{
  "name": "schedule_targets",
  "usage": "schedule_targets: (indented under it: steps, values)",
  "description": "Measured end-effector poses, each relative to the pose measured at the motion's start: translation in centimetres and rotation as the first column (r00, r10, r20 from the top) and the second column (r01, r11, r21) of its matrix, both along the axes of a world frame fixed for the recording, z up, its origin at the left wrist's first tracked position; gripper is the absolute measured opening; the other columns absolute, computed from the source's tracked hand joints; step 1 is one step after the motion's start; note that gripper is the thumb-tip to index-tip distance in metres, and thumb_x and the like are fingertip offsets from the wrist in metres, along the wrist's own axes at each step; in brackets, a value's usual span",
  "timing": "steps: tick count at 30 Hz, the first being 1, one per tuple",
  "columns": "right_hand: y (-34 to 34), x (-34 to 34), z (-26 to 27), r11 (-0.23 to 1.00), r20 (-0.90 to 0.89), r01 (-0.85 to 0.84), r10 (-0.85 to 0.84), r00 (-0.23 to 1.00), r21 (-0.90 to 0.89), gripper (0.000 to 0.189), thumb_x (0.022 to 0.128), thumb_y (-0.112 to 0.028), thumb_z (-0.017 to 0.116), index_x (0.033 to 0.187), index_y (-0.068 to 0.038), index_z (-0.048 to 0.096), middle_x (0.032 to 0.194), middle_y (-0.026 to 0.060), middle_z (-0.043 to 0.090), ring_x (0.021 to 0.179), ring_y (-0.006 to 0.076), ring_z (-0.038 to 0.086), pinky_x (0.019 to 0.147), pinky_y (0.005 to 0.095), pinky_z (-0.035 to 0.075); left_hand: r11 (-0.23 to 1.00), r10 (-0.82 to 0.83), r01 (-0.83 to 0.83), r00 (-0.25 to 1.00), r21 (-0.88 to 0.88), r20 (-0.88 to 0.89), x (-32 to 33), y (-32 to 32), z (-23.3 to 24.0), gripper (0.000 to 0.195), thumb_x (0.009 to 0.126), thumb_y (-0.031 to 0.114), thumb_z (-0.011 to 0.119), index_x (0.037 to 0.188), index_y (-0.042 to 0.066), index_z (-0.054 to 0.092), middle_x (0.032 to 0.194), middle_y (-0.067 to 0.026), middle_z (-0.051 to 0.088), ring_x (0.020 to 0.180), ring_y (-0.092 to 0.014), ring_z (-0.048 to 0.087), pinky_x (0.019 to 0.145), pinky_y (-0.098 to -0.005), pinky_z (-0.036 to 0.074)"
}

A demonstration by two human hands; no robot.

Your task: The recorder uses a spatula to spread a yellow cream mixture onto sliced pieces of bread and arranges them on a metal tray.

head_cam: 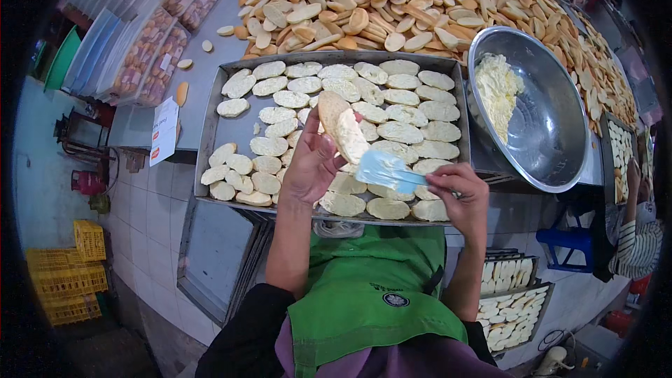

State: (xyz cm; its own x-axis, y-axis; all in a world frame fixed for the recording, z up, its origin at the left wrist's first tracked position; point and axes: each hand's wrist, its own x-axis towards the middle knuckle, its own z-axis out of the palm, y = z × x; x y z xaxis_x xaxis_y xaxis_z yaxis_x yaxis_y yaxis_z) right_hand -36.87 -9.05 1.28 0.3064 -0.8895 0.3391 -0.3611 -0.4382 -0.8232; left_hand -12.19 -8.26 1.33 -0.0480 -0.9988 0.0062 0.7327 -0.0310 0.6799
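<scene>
My left hand [314,165] holds up an oval slice of bread [336,115], its cut face partly coated with a pale cream spread. In my right hand [459,194] is the handle of a light blue spatula [391,170]. The spatula's smeared blade is at the lower end of the slice. Below both hands lies a metal baking tray [231,126] with rows of coated oval slices [400,132]; smaller ones cluster at its lower left. To the right, a steel bowl [546,110] tilts towards me with a mound of creamy spread [496,89] inside.
A large heap of plain bread slices [378,0] covers the table's far side. Clear plastic boxes of packed bread [142,58] stand at left, near a printed paper [164,128]. Filled trays [512,315] stand low at right. A co-worker's striped sleeve [638,247] shows beyond a blue stool [567,244].
</scene>
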Motion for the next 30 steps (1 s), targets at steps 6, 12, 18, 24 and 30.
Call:
schedule_targets:
  steps: [6, 12, 18, 24, 30]
  values:
    - [-0.1, 0.7, -0.9, 0.986, 0.123, 0.104, -0.088, 0.988, -0.131, 0.020, 0.060, 0.009, 0.067, 0.077, -0.002, 0.065, 0.078, 0.0058, 0.060, 0.073, 0.0148, 0.053, 0.059, 0.0221, 0.043, 0.989, -0.121, 0.118, 0.992, 0.090, 0.026, -1.2, 0.2, -0.7, 0.066, 0.075, 0.019, 0.064, 0.128, 0.015, 0.026, 0.114, -0.0131, 0.050, 0.097, -0.023, 0.056, 0.068, -0.0321, 0.055]
    - [-0.9, 2.6, -0.9, 0.898, 0.148, 0.321, -0.288, 0.946, -0.302, 0.024, 0.062, 0.007, 0.066, 0.082, -0.006, 0.066, 0.080, 0.0043, 0.060, 0.070, 0.0168, 0.052, 0.059, 0.0242, 0.042, 0.960, -0.273, 0.266, 0.959, 0.086, 0.073, -1.7, 1.2, -0.8, 0.079, 0.065, 0.027, 0.074, 0.127, 0.010, 0.028, 0.108, -0.0099, 0.052, 0.091, -0.018, 0.057, 0.068, -0.0295, 0.053]
    - [-1.0, 1.6, -0.3, 0.945, 0.228, 0.316, -0.290, 0.929, -0.083, 0.010, 0.073, 0.003, 0.060, 0.083, 0.000, 0.064, 0.079, 0.0043, 0.059, 0.063, 0.0104, 0.049, 0.053, 0.0209, 0.039, 0.955, -0.293, 0.290, 0.956, 0.065, 0.032, -0.8, 1.7, -1.4, 0.087, 0.060, 0.031, 0.076, 0.130, 0.008, 0.028, 0.115, -0.0100, 0.049, 0.100, -0.018, 0.053, 0.081, -0.0294, 0.048]
    - [1.6, -1.0, 2.1, 0.920, 0.232, -0.083, -0.008, 0.973, 0.382, 0.014, 0.076, -0.008, 0.063, 0.080, 0.005, 0.064, 0.062, 0.0044, 0.059, 0.049, 0.0064, 0.050, 0.045, 0.0179, 0.037, 0.983, -0.181, 0.181, 0.977, 0.010, 0.114, 1.2, 1.0, -1.2, 0.081, 0.068, 0.031, 0.072, 0.131, 0.008, 0.026, 0.100, -0.0140, 0.058, 0.082, -0.014, 0.059, 0.065, -0.0191, 0.048]
    - [1.1, -0.6, 1.8, 0.904, 0.103, -0.064, 0.023, 0.994, 0.423, 0.007, 0.073, -0.003, 0.062, 0.076, 0.002, 0.064, 0.062, 0.0076, 0.060, 0.054, 0.0083, 0.056, 0.051, 0.0196, 0.043, 0.976, -0.216, 0.213, 0.942, 0.042, 0.257, 1.8, 1.4, -0.4, 0.064, 0.073, 0.019, 0.068, 0.127, 0.008, 0.036, 0.100, -0.0105, 0.057, 0.084, -0.012, 0.056, 0.071, -0.0210, 0.046]
